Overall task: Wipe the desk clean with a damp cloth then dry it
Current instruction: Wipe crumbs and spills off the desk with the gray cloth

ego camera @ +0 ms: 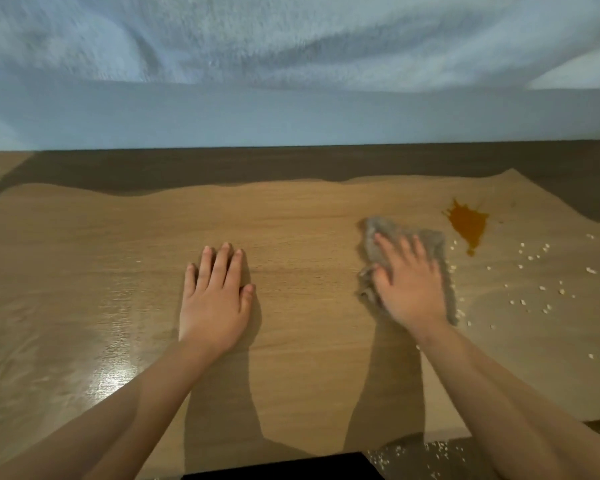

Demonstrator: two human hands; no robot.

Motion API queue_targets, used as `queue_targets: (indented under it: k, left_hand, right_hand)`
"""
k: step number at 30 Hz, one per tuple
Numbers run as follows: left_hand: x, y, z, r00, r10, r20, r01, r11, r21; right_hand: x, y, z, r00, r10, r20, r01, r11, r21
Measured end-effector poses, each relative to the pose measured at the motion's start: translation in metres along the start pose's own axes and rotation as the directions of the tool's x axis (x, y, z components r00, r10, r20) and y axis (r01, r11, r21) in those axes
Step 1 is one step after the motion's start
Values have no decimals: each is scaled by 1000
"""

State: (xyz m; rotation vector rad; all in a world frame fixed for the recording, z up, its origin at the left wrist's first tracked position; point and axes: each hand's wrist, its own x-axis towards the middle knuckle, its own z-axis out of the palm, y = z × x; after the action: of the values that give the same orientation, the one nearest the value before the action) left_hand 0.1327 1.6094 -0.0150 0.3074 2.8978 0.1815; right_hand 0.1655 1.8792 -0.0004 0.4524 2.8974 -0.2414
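The wooden desk [291, 216] fills the view. My right hand [407, 282] presses flat with spread fingers on a grey cloth [430, 240] right of centre. Just beyond the cloth, up and to the right, lies an orange-brown stain [467, 225]. Small white crumbs [534, 271] are scattered over the desk to the right of the cloth. My left hand [215, 296] rests flat on the bare wood at the centre, fingers straight and together, holding nothing. The left part of the desk shines with wet streaks [111, 341].
A pale wall [291, 112] rises straight behind the desk's back edge. More crumbs [406, 452] lie near the front edge, by a dark object [278, 465] at the bottom. Shadows of my arms fall across the wood.
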Motion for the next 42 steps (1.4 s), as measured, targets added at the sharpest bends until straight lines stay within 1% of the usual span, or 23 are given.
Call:
queue_targets:
  k: [2,3,5,7,9,10,12,15,17,18,19,21,23,24,26,29,31,32,34,37,39,41,42]
  left_hand:
    - [-9,9,1,1000,18,16,-18,1000,-5]
    - [-14,15,3,999,27,16,-27,1000,-8]
    - [-21,22,7,1000,29,8,-29,1000,-6]
    - [-21,25,11,1000,11,-4,-11,1000,3]
    - [-23,26,12,1000,10,-18,-11,1000,-10]
    - [-25,27,13,1000,17,-26,-18,1000,-22]
    - [-33,32,16,999,40,-19,-40,999,-30]
    - [-47,44,20,999,45,-25,-46,998,-40]
    - [-51,49,21,999,34,-17,-34,999,-32]
    - [-52,51,21,1000,31,-8,-31,999,-23]
    - [-54,52,22,1000,28,4,-28,1000,-13]
    - [-56,54,22,999,30,14,-30,1000,1]
    - [-61,56,23,999,50,21,-51,998,40]
    - [-63,57,23,998,60,26,-61,997,53]
    - [-68,58,25,997,73,25,-74,997,37]
    - [-77,61,27,993,110,34,-111,993,48]
    - [-85,66,28,991,130,36,-132,990,54]
    - [-90,68,28,990,138,35,-140,989,57]
    - [-99,70,30,987,157,41,-160,985,69]
    - [-110,70,33,980,199,27,-201,974,105]
    - [-110,70,34,979,203,31,-205,973,109]
    - [-109,71,32,979,202,42,-205,973,109]
    - [-109,72,31,979,199,40,-202,974,103]
  right_hand:
    - [-2,0,-2,984,179,-20,-178,983,42]
    - [-7,-14,-1,984,176,-17,-175,984,26]
    - [-27,-54,11,999,-41,2,41,999,29]
    - [-55,-84,19,943,-329,48,327,944,53]
    - [-57,-73,16,893,-439,100,437,898,46]
    - [-51,-55,15,893,-436,111,436,900,23]
    - [-46,-11,14,938,-339,71,341,940,-21]
    - [-48,49,6,999,-31,13,32,999,-20]
    - [-53,54,2,989,146,-3,-146,988,45]
    - [-55,41,2,985,173,-4,-172,983,63]
    - [-59,22,4,992,125,-4,-125,990,60]
    - [-73,-21,15,991,-132,-22,133,990,53]
    - [-86,-41,21,942,-335,22,334,941,57]
    - [-86,-35,20,929,-368,42,366,930,44]
    - [-82,-5,17,945,-323,43,323,946,13]
    - [-93,49,14,1000,-22,-18,23,1000,16]
    - [-105,58,13,982,184,-42,-182,981,63]
    - [-111,50,15,971,236,-43,-233,970,71]
    - [-125,21,20,985,170,-33,-169,985,33]
    - [-150,-28,32,991,-133,-11,133,990,35]
    - [-152,-28,33,970,-242,15,241,970,22]
    - [-146,0,30,966,-258,22,259,966,-13]
    - [-145,21,29,979,-205,2,205,979,-13]
